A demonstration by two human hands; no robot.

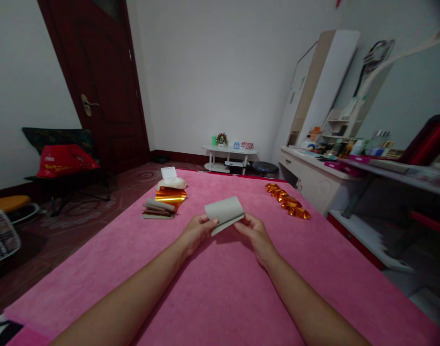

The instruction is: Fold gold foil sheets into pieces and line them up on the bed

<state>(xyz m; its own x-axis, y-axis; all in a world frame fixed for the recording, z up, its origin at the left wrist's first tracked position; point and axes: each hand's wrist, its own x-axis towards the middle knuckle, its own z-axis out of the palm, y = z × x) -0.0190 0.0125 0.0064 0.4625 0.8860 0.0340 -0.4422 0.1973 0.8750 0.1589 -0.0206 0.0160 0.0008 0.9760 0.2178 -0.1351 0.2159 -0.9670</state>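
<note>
A greyish sheet of paper (224, 210), bent over on itself with a loose lower edge, is held above the pink cloth. My left hand (201, 229) grips its left end, the thumb on the near side. At the right end, my right hand (251, 228) pinches the paper between thumb and fingers. To the left lies a stack of folded grey-brown paper (158, 209). Just behind that stack is shiny orange-gold foil (170, 194). Several crumpled gold foil pieces (285, 199) form a row on the right.
The pink cloth (220, 288) covers the surface before me. A white pack with an open lid (172, 181) stands at its far left. Beyond are a small white table (229, 150), a round dark stool (265, 167) and, to the right, a cluttered dresser (315, 168).
</note>
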